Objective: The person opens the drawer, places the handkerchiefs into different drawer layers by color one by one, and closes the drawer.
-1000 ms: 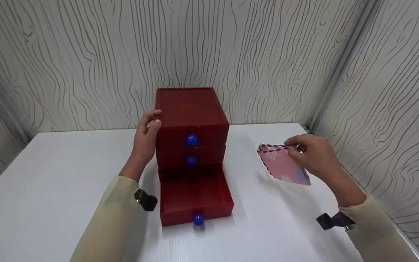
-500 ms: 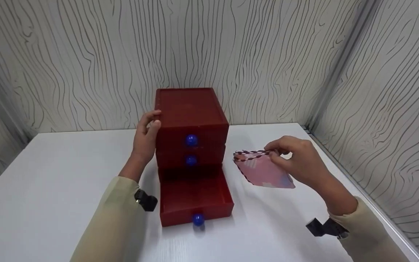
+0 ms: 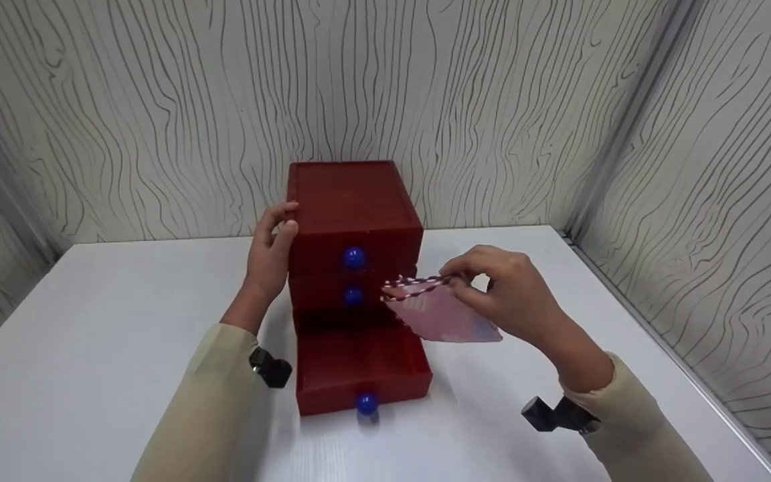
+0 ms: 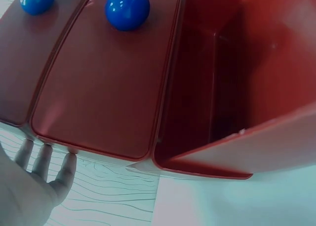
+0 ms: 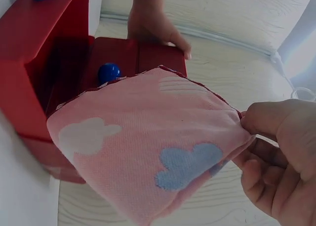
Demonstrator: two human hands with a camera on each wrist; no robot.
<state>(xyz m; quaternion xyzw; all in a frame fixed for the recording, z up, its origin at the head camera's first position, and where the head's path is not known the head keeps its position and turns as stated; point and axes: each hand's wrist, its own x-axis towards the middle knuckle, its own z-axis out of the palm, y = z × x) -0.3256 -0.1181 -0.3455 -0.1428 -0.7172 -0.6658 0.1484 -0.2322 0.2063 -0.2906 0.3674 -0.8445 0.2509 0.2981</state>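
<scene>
My right hand [image 3: 502,288] pinches one corner of a folded pink handkerchief [image 5: 143,122] between thumb and fingers. White and blue clouds pattern the cloth, and a dark red-and-white edging runs along it. It hangs down, overlapping the right side of the open drawer in the head view. That bottom drawer [image 3: 395,388] is pulled out from a dark red drawer unit [image 3: 352,197]; only red floor and walls show inside. My left hand [image 3: 269,251] rests against the unit's upper left side, fingertips at the top edge. In the left wrist view its fingers [image 4: 64,179] press straight on the side.
Two upper drawers are closed, with blue round knobs [image 3: 354,258] on their fronts. Another blue knob [image 3: 367,403] is on the pulled-out drawer. The unit stands on a white table [image 3: 124,348], close to a wood-grain patterned back wall [image 3: 479,120]. A similar wall [image 3: 727,201] rises at the right.
My right hand has carried the handkerchief leftward, from beside the drawer unit to the right edge of the open drawer. The left hand and the drawers keep their places.
</scene>
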